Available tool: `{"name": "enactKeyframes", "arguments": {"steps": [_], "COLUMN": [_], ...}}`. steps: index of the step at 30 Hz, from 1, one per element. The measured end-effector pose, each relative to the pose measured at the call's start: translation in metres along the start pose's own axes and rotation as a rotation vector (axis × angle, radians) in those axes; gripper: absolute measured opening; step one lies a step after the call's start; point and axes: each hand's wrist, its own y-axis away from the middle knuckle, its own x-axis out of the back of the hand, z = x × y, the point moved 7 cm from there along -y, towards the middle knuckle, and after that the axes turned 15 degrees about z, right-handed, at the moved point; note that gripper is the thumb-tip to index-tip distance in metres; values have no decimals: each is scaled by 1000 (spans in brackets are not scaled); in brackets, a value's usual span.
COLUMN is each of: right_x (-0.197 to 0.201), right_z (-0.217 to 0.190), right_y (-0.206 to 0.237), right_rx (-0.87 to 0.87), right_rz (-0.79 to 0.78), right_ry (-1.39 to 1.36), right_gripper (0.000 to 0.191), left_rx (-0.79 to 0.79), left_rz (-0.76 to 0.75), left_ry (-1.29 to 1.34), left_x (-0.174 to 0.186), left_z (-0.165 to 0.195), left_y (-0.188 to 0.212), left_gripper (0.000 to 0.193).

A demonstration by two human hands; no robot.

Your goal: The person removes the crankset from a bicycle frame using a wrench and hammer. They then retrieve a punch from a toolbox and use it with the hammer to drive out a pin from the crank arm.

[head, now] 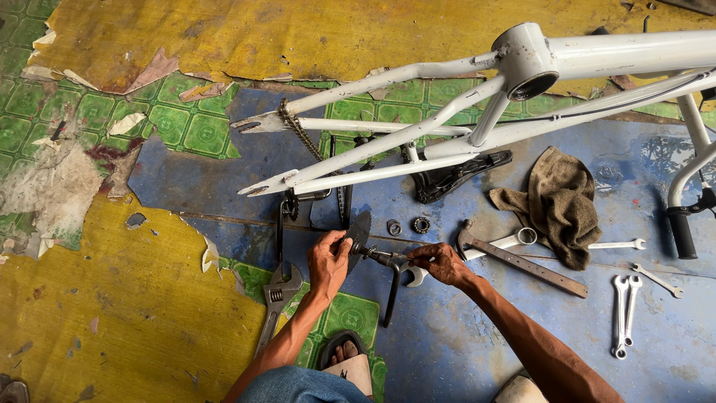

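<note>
Fingers of the left hand [329, 263] grip the chainring [358, 237]; the right hand [440, 263] pinches its axle [384, 257], above the floor [462, 343] beside a hammer [514, 257].

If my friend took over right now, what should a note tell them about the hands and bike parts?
Left hand: grips the toothed chainring.
Right hand: holds the crank axle sticking out of the chainring.
Nearby: bearing rings and hammer on the floor, adjustable wrench beside the left arm, white bike frame lying above.
Done: crank set is out of the frame.
Left: bearings not yet on the axle.
</note>
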Motion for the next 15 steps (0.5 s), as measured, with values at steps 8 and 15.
{"name": "enactKeyframes", "arguments": {"steps": [8, 15], "right_x": [7, 11], "right_z": [0, 4], "right_y": [4, 6], "right_rx": [-12, -36], "right_rz": [4, 1], "right_ry": [-51, -106], "right_gripper": [22, 23], "left_rx": [2, 21], "left_rz": [3, -3], "left_ry": [4, 25], "left_x": [2, 3], "left_z": [3, 6], "left_y": [0, 0], "left_gripper": [24, 24]}}
